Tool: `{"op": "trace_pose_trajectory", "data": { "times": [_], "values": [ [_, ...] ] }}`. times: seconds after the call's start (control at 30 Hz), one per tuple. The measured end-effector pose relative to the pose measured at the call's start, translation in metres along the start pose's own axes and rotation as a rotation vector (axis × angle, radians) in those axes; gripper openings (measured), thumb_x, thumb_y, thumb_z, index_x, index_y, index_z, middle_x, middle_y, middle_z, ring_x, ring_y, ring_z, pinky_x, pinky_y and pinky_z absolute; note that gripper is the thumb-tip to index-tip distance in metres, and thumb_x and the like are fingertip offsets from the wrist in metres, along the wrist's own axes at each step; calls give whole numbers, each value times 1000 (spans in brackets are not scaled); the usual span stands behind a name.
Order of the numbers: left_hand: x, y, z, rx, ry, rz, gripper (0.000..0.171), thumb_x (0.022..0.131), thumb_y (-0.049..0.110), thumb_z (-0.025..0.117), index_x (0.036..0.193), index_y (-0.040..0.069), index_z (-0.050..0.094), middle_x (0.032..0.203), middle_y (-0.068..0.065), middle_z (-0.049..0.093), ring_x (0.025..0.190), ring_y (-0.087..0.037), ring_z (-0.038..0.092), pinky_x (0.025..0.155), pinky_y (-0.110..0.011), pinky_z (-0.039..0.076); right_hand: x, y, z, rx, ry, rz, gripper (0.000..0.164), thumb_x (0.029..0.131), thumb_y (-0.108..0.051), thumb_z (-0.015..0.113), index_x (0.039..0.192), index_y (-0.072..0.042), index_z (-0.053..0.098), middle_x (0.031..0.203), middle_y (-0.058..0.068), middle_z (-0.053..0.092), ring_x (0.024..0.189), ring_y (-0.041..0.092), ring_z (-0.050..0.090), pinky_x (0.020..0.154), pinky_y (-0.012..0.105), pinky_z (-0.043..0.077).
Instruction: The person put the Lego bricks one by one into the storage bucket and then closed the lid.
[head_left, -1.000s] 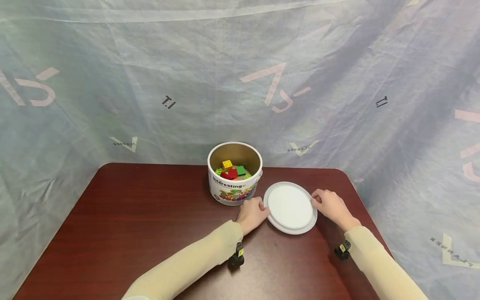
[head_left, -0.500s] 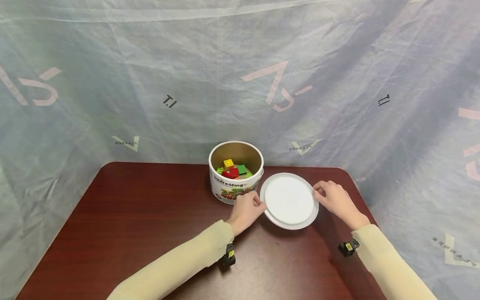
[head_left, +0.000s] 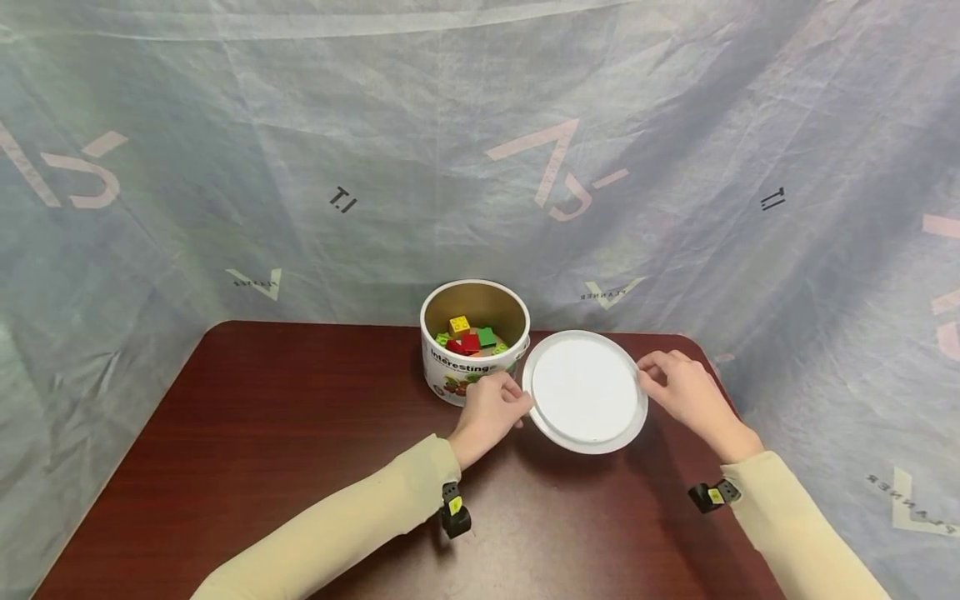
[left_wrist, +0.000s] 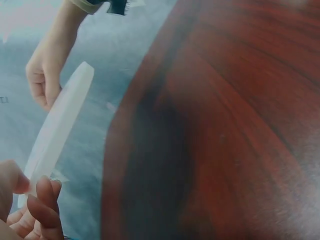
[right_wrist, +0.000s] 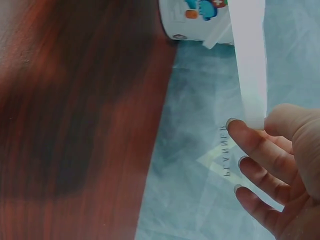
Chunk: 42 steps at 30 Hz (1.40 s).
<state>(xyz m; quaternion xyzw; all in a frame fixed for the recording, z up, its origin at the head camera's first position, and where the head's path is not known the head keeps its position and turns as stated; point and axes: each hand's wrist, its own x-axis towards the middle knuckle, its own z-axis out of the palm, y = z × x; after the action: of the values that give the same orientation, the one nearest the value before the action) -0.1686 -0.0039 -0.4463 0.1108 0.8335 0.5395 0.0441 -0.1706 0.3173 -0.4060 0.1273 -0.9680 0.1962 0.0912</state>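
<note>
A round white lid (head_left: 585,392) is held up over the table, tilted, between both hands. My left hand (head_left: 489,415) pinches its left edge and my right hand (head_left: 684,393) pinches the opposite edge. In the left wrist view the lid (left_wrist: 55,132) shows edge-on above its dark shadow. The right wrist view has thumb and fingers at the end of the lid (right_wrist: 250,65). Just left of the lid stands an open white bucket (head_left: 437,367) printed "Interesting". Inside it lie a yellow block (head_left: 459,325), red blocks (head_left: 469,343) and green ones (head_left: 487,337). The left hand overlaps the bucket's lower front.
The dark red-brown wooden table (head_left: 300,425) has its back edge right behind the bucket. A grey printed cloth (head_left: 405,167) hangs behind and along the sides. Each wrist wears a small black camera, such as the left one (head_left: 455,518).
The lid has risen off the table and tilted further towards the camera, its far edge moving up the view. Both hands keep hold of its edges. The bucket stays in place.
</note>
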Motion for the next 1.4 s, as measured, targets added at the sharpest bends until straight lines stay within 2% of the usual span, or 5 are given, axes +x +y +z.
{"op": "trace_pose_trajectory", "data": {
  "times": [0.77, 0.93, 1.17, 1.27, 1.4],
  "values": [
    [30, 38, -82, 90, 79, 117, 13, 94, 20, 69, 93, 7, 70, 77, -5, 76, 65, -16, 71, 58, -26, 53, 57, -52, -38, 30, 39, -90, 30, 104, -17, 60, 122, 3, 72, 99, 18, 75, 100, 39, 64, 83, 57, 51],
    [42, 41, -101, 89, 74, 120, 15, 97, 22, 69, 95, 7, 69, 75, -2, 75, 69, -24, 74, 62, -29, 55, 73, -61, -36, 68, 57, -82, 32, 105, -19, 58, 125, 2, 71, 101, 20, 74, 102, 39, 61, 83, 57, 49],
    [60, 38, -126, 158, 91, 125, 19, 100, 27, 69, 98, 8, 71, 82, -5, 76, 69, -21, 71, 62, -33, 55, 94, -69, -25, 92, 91, -103, 31, 106, -19, 57, 124, 2, 70, 102, 22, 75, 107, 42, 61, 104, 63, 43],
    [66, 37, -136, 165, 98, 137, 22, 101, 28, 68, 106, 7, 74, 88, -8, 77, 70, -19, 70, 67, -35, 57, 104, -75, -21, 95, 100, -105, 31, 106, -19, 57, 124, 2, 70, 105, 21, 75, 108, 41, 59, 92, 61, 47],
    [73, 36, -147, 177, 94, 150, 28, 103, 29, 67, 118, 7, 76, 96, -11, 78, 75, -20, 71, 74, -39, 58, 116, -80, -16, 106, 113, -109, 31, 106, -20, 58, 126, 2, 69, 106, 22, 75, 109, 41, 58, 101, 64, 41]
  ]
}}
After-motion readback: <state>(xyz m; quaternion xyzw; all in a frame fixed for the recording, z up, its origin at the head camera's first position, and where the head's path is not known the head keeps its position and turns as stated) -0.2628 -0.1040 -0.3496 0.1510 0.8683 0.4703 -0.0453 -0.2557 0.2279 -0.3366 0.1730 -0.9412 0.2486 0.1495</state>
